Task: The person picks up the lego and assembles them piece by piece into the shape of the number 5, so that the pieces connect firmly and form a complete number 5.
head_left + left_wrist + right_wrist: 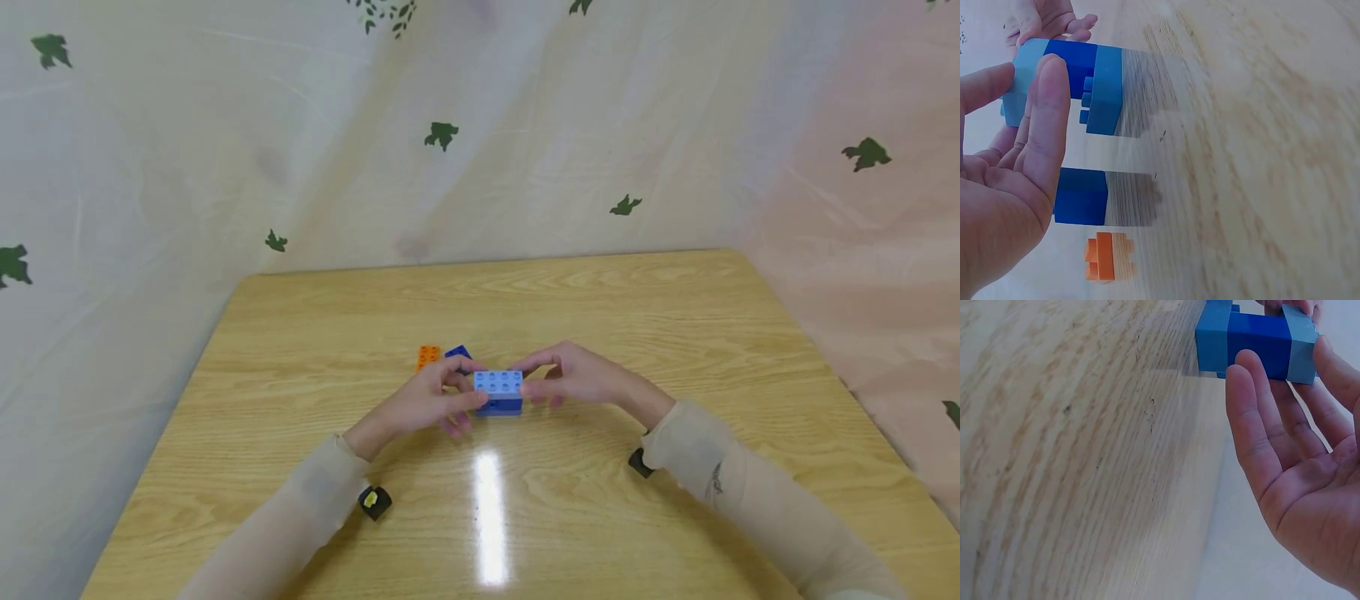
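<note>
A stack of toy building bricks stands on the table between both hands. Its top is a light blue brick (pixel 498 382) with studs facing up. Under that sits a dark blue brick (pixel 1260 344), and a medium blue brick (pixel 1107 90) forms the base, its studs partly showing. With thumb and fingers, my left hand (pixel 427 402) pinches the left end of the top brick. At the opposite end, my right hand (pixel 581 375) pinches the same brick between thumb and fingers. In the right wrist view, the right hand's other fingers (pixel 1244 419) extend beside the stack.
Behind the left hand lie a loose dark blue brick (pixel 458 352) and an orange brick (pixel 428 356). The wooden table (pixel 570 517) ends at a pale curtain (pixel 525 200) with green leaf shapes. A dark wrist device (pixel 375 502) hangs beneath the left sleeve.
</note>
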A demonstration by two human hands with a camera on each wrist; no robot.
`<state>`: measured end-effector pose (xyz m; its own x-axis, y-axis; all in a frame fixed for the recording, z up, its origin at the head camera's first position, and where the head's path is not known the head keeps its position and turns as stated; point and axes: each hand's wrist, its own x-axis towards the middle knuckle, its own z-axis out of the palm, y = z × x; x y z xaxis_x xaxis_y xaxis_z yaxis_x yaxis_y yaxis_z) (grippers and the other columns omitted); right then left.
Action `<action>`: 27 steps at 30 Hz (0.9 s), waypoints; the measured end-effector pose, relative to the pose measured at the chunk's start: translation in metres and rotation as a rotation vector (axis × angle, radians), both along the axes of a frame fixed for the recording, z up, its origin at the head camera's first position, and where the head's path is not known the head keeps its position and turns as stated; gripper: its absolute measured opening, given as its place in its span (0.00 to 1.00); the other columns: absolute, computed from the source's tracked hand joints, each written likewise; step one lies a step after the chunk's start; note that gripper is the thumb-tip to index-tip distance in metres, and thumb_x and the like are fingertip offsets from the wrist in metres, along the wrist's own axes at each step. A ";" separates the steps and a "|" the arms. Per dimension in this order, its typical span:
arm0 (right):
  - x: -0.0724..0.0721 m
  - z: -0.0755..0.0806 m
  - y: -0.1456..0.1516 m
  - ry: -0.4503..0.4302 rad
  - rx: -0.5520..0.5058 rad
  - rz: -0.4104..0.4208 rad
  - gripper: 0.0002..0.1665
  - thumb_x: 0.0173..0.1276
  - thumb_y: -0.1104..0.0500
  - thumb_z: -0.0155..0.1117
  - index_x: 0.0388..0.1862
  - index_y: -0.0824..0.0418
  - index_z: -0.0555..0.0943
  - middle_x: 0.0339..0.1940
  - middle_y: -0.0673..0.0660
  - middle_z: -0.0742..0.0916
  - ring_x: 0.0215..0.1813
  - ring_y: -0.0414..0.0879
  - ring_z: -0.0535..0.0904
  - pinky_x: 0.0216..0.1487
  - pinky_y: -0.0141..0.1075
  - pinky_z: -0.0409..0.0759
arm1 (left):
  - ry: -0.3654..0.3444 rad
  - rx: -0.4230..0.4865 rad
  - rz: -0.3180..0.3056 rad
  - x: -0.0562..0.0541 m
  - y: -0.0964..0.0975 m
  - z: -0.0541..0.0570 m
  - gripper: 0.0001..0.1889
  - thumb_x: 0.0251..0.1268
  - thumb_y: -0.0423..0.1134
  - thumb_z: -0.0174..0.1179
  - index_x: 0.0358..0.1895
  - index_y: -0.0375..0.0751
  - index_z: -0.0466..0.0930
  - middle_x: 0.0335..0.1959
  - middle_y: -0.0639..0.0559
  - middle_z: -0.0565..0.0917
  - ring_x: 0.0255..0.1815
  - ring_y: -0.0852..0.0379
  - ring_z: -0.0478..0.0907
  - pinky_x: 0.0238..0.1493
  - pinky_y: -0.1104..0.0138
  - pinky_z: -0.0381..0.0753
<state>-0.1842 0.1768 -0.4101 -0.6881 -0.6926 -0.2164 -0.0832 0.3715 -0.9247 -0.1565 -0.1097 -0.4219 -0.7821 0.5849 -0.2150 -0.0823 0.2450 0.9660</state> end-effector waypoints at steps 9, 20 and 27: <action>0.002 0.000 -0.001 -0.032 -0.003 -0.014 0.29 0.74 0.53 0.67 0.69 0.64 0.76 0.53 0.62 0.87 0.48 0.59 0.86 0.43 0.52 0.87 | -0.015 -0.003 0.021 0.001 0.000 0.000 0.27 0.71 0.42 0.66 0.67 0.37 0.69 0.41 0.38 0.81 0.32 0.39 0.86 0.31 0.52 0.89; 0.003 -0.002 0.000 -0.039 -0.028 -0.003 0.31 0.75 0.53 0.65 0.71 0.65 0.74 0.58 0.65 0.85 0.52 0.58 0.86 0.44 0.52 0.87 | -0.027 -0.026 0.035 -0.001 0.001 0.001 0.28 0.69 0.43 0.67 0.67 0.37 0.69 0.42 0.40 0.81 0.29 0.46 0.84 0.30 0.53 0.88; 0.007 -0.002 0.001 -0.031 -0.050 0.005 0.33 0.76 0.54 0.64 0.74 0.66 0.70 0.63 0.67 0.79 0.54 0.61 0.84 0.45 0.52 0.87 | -0.020 -0.043 0.028 -0.001 0.002 0.003 0.28 0.69 0.42 0.67 0.67 0.35 0.69 0.40 0.41 0.81 0.26 0.50 0.80 0.27 0.54 0.88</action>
